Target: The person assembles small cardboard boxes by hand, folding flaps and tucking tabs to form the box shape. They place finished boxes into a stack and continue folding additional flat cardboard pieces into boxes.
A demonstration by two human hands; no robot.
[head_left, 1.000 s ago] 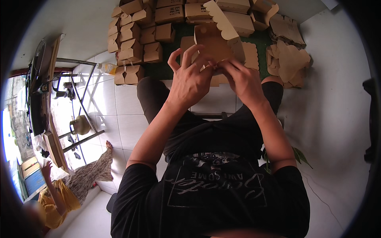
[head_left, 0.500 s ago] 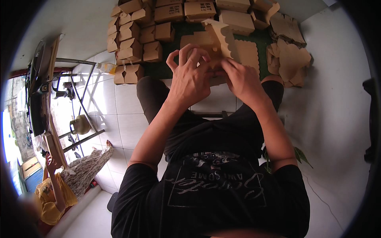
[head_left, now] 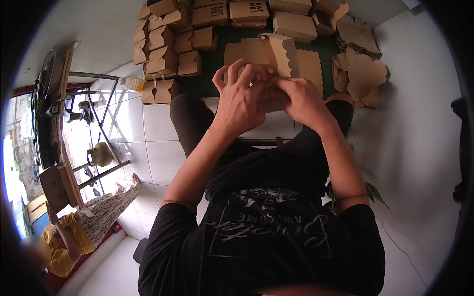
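Observation:
A partly folded brown cardboard box (head_left: pixel 284 56) is between my hands, its scalloped flap standing up. My left hand (head_left: pixel 241 98) is closed on the box's near left side, its fingers bent, with the tips partly hidden. From the right, my right hand (head_left: pixel 301 98) pinches the near edge, thumb and forefinger close to the left fingers. Beneath the box, flat cardboard with a scalloped edge (head_left: pixel 310 66) lies on the green table cover (head_left: pixel 213 59).
Folded small boxes (head_left: pixel 162 61) are stacked at the left, with larger boxes (head_left: pixel 295 27) along the back. Flat cardboard pieces (head_left: pixel 365 74) are piled at the right. A bottle of yellow liquid (head_left: pixel 132 84) stands at the left. Farther left, a person in yellow (head_left: pixel 69 241) has a brown box (head_left: pixel 55 187) by the hands.
Both my hands and the held box have come slightly nearer to me, and its raised flap sits lower. At far left, the other person's brown box has turned its broad face into view.

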